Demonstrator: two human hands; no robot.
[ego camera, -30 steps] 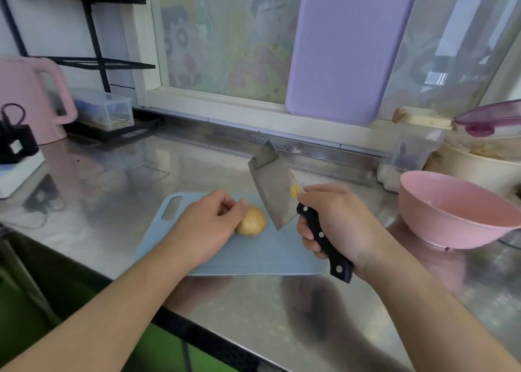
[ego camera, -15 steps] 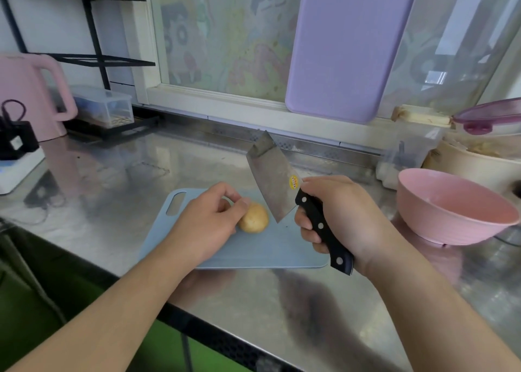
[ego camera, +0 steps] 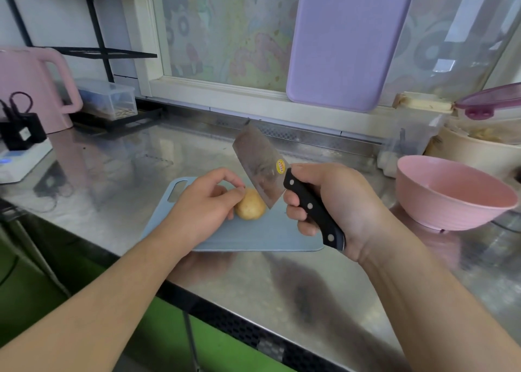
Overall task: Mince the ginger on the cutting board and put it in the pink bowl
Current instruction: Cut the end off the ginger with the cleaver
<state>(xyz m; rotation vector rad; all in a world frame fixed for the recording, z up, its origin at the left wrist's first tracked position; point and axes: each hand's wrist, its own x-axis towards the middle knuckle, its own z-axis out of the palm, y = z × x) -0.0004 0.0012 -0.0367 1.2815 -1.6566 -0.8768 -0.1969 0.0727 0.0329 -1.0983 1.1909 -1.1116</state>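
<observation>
Basically: steel counter (ego camera: 112, 174), shiny, reflective. Blue plastic cutting board (ego camera: 253, 236) lay flat on it, slot handle at far left. Pink bowl (ego camera: 451, 196) sat right of board, apart from it, nothing visible inside. Right hand (ego camera: 332, 202) gripped cleaver (ego camera: 262, 163) by black riveted handle, blade tilted above ginger. Left hand (ego camera: 205, 202) curled, fingertips touching ginger (ego camera: 251, 206), whole rounded tan lump on board. Pink kettle (ego camera: 31, 86) far left.

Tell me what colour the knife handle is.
Black, with silver rivets, on the knife handle gripped by the right hand; head view.
</observation>
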